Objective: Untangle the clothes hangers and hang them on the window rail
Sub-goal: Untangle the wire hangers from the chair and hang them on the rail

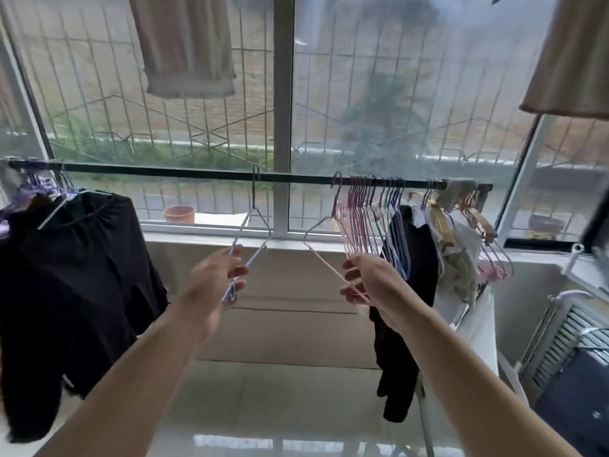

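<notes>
A large window [283,94] with a metal grille outside filled the far wall, and a dark window rail [197,173] ran across it from the left edge almost to the right frame. A black garment [72,291] hung from the rail's left end, spreading wide below a few pale hangers bunched there. Near the rail's right end a second dark garment [408,308] hung beside a light one with wooden-looking hangers above it. A beige cloth [188,44] hung higher up in front of the glass, and another beige piece [566,61] filled the upper right corner. Right of the rail's middle, a tight row of pink and blue hangers [369,219] hooked over the rail side by side. At the rail's middle a single lavender hanger [253,222] hung by its hook, tilted toward the viewer. The left hand [211,275] pinched that hanger's lower corner, fingers [239,270] and thumb curled round the wire. The right hand [369,282] gripped the bottom bar of a pink hanger [326,262] at the left end of the row, fingers closed on the thin wire, its hook on the rail. The two hands were well apart. A small terracotta pot [179,213] stood on the sill behind the glass.
</notes>
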Tool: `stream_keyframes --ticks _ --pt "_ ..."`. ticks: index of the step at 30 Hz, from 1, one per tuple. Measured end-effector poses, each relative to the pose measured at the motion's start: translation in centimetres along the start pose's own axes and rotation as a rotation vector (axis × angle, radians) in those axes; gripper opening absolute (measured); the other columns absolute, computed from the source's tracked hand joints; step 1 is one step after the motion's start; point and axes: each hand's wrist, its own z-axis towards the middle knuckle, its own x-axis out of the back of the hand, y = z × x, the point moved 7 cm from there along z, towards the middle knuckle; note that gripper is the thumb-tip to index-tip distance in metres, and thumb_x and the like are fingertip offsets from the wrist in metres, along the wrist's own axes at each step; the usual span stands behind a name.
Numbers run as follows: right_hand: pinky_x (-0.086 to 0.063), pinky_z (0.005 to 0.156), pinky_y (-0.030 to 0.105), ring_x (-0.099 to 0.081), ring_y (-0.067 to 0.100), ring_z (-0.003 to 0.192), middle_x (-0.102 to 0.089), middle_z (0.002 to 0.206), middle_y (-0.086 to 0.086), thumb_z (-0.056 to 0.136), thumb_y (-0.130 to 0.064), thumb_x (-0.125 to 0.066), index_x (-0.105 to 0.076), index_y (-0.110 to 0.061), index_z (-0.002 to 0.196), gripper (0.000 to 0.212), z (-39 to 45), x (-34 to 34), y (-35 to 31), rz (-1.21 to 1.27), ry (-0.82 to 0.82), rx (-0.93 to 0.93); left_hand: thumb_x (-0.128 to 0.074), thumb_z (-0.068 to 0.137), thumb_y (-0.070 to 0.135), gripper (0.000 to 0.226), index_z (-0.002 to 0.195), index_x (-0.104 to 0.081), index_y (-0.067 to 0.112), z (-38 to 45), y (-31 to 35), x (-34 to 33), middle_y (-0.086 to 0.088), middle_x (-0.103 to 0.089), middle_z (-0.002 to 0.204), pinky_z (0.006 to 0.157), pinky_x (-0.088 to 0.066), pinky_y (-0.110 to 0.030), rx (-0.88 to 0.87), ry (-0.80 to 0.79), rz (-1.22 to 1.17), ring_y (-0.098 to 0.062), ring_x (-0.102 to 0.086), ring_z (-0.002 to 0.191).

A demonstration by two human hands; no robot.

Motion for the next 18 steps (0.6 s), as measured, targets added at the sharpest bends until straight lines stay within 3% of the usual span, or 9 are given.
stream_keyframes --ticks 3,8,13,15,18 --pt "-0.052 0.081 0.040 -0.061 0.029 0.091 -0.060 0.115 0.020 0.108 -0.026 -0.034 -0.058 -0.007 0.111 0.032 4.4 -3.0 -1.2 -0.013 0.027 0.005 -0.050 0.103 0.020 0.023 0.116 -0.069 0.023 4.4 1.2 1.9 -0.010 -0.066 0.108 0.079 -0.041 -0.039 -0.024 -0.010 0.031 -0.026 -0.056 0.093" --pt "-0.051 0.080 0.041 -0.060 0.027 0.088 -0.060 0.114 0.017 0.108 -0.025 -0.034 -0.059 -0.009 0.107 0.029 8.7 -5.5 0.6 0.001 0.083 -0.028 -0.046 0.105 0.022 0.026 0.123 -0.066 0.023 9.8 2.3 2.6 -0.007 -0.064 0.107 0.081 -0.041 -0.039 -0.039 -0.075 0.053 -0.025 -0.056 0.095" --pt "-0.053 0.072 0.038 -0.063 0.028 0.082 -0.063 0.105 0.021 0.109 -0.021 -0.034 -0.058 -0.004 0.103 0.030 12.3 -4.6 0.8 0.030 0.205 -0.020 -0.049 0.103 0.022 0.026 0.122 -0.068 0.026 13.6 2.1 2.2 -0.008 -0.065 0.107 0.079 -0.041 -0.038 -0.049 -0.092 -0.001 -0.024 -0.057 0.094" --pt "-0.053 0.073 0.042 -0.062 0.028 0.081 -0.064 0.102 0.021 0.109 -0.023 -0.034 -0.059 -0.004 0.099 0.033 14.4 -4.0 -0.1 -0.009 0.244 0.013 -0.048 0.104 0.023 0.028 0.125 -0.067 0.027 15.0 2.0 2.1 -0.007 -0.065 0.107 0.077 -0.041 -0.036 -0.056 -0.094 0.001 -0.024 -0.057 0.094" --pt "-0.050 0.071 0.043 -0.060 0.027 0.078 -0.061 0.092 0.015 0.108 -0.022 -0.034 -0.059 -0.006 0.096 0.032 17.9 -2.9 -1.7 -0.066 0.270 0.022 -0.048 0.104 0.023 0.027 0.124 -0.067 0.025 16.7 2.3 1.6 -0.005 -0.065 0.101 0.074 -0.040 -0.034 -0.058 -0.069 -0.025 -0.023 -0.057 0.093"
